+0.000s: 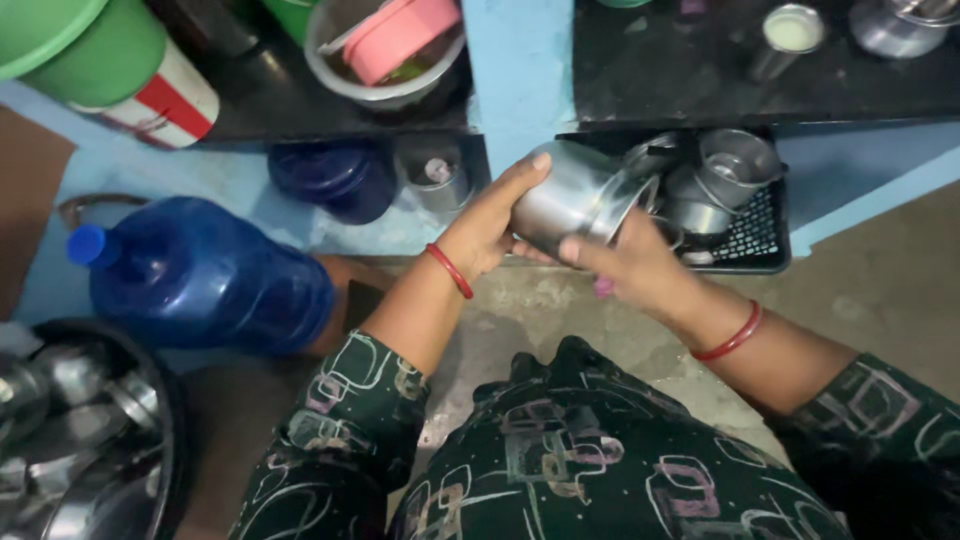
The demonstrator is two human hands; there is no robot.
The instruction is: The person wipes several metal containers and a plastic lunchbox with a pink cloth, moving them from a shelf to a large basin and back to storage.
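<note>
Right now both hands hold one shiny steel cup (572,203), tilted on its side just in front of the black crate (752,240) of steel cups: the left hand (487,225) wraps its closed end, the right hand (630,262) grips its rim. Left of the crate lies a big blue bottle (205,275) with a blue cap; above that, a round red-and-white container (165,105) beneath a green bucket (85,45).

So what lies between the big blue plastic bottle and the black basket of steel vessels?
Head view: the left hand and right hand holding a steel pot.
</note>
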